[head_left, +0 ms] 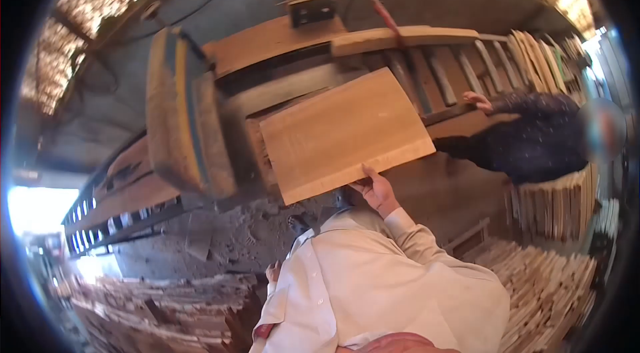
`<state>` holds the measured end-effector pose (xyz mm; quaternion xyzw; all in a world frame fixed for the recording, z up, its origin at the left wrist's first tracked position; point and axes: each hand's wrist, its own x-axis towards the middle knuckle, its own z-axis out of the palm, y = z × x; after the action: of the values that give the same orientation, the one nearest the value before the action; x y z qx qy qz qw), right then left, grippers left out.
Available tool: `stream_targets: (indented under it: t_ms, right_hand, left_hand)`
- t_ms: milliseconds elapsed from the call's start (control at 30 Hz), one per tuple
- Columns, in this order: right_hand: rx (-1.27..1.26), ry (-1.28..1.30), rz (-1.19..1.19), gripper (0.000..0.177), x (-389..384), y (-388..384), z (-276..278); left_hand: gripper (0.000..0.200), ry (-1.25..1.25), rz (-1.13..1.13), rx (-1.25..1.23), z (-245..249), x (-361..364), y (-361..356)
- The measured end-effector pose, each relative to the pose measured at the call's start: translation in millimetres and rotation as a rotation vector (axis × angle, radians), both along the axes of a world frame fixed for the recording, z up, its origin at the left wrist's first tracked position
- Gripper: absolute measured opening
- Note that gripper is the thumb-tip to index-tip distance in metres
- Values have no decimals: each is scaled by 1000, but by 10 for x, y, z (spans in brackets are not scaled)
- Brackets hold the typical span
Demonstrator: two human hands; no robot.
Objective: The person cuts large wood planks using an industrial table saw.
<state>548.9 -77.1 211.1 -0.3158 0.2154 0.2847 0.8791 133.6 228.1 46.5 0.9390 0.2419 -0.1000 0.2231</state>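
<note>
A wide, flat wooden board (347,130) with a pale strip along its near edge lies in front of me, tilted in the view. My right hand (377,191) grips it at that near edge, thumb on top and the other fingers underneath. Behind and below the board is a machine bed (287,90), partly covered by it and blurred. My left hand (273,272) hangs low beside my beige shirt, away from the board. It shows only small and partly, so its fingers cannot be made out.
A bulky upright machine part (177,113) with a yellow stripe stands left of the board. A roller rack (460,76) carries a long plank (407,38). On the right a co-worker in dark clothes (527,133) reaches toward the rack. Wood stacks (547,286) lie low on both sides.
</note>
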Motion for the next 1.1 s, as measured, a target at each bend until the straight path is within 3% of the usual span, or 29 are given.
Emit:
stream_targets:
  t_ms: [67,167,233,267,333,367,400,433,467,533,600,667,767,867,967,1033,1100]
  right_hand:
    - [-45,-13,-43,38,232,-262,134]
    - [-88,-18,-153,36,629,-790,330]
    - [-136,-22,-245,35,983,-1095,398]
    - [-170,-24,-293,35,1165,-1265,370]
    - [-200,-56,-296,33,1553,-1762,36]
    - [-182,-14,-322,32,1736,-2025,-135]
    - [-221,-112,-366,35,1793,-2062,77]
    - [-74,-190,-399,36,1920,-2225,51]
    - [-312,-553,-49,34,2136,-2703,-381]
    - [-642,-427,-347,39,2155,-2548,-131]
    - [-1104,-571,-533,40,1914,-1705,598]
    - [-1290,-758,-490,44,1772,-1228,844]
    - [-1052,-862,-192,35,1645,-647,742]
    - [-734,-781,53,29,1391,-31,700]
    - [-816,-875,236,26,1235,341,517]
    - [-1027,-1005,310,27,1225,436,332]
    - [-1265,-1197,271,31,1211,544,257]
  left_hand:
    - [28,4,334,-384,-28,91,21]
    - [27,-134,656,-641,-135,185,30]
    - [30,134,428,-346,-283,215,111]
    - [32,252,309,-199,-43,371,98]
    - [35,192,-45,13,-103,418,125]
    - [34,177,273,-209,-118,541,74]
    - [33,141,613,-419,-108,575,46]
    - [33,116,723,-515,-416,494,107]
    - [30,86,781,-553,-385,471,78]
    - [26,21,896,-623,-287,468,3]
    - [28,21,1012,-679,41,503,-141]
    - [31,-44,1134,-727,236,527,-279]
    - [32,-168,1311,-764,439,467,-356]
    - [32,-418,1421,-825,682,457,-204]
    - [31,-647,1341,-825,977,556,240]
    - [37,-841,1303,-880,1185,699,650]
    - [37,-933,1328,-845,1741,1066,966]
